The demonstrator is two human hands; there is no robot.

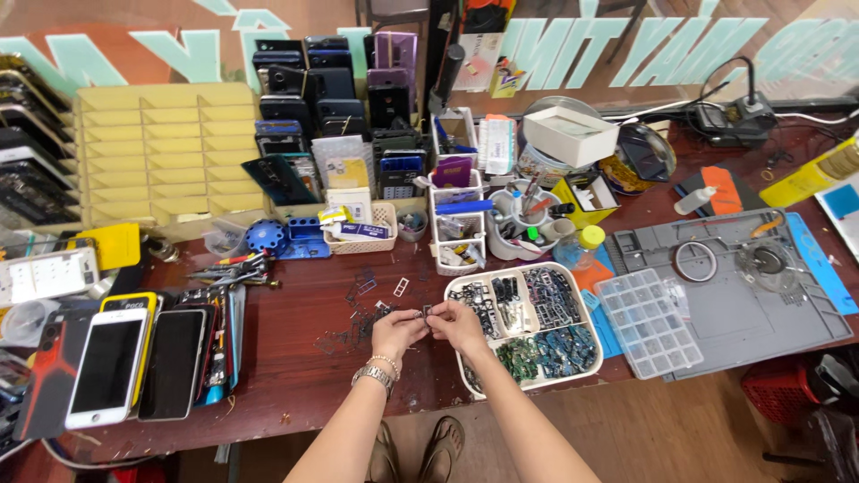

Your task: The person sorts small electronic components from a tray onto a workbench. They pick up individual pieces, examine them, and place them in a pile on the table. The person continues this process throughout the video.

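My left hand (396,332) and my right hand (456,325) meet over the dark wooden table (295,358), fingertips pinched together on a tiny dark metal part (426,311). A bracelet circles my left wrist. Small loose metal parts (362,317) lie scattered on the table just left of my hands. A white divided tray (528,326) filled with several small dark and green phone parts sits right beside my right hand.
Phones (112,362) lie in a row at the left. A yellow slotted rack (161,152), stacked phones, white organisers and tool cups stand behind. A clear compartment box (649,322) and grey repair mat (743,295) lie to the right. The table's near edge is close.
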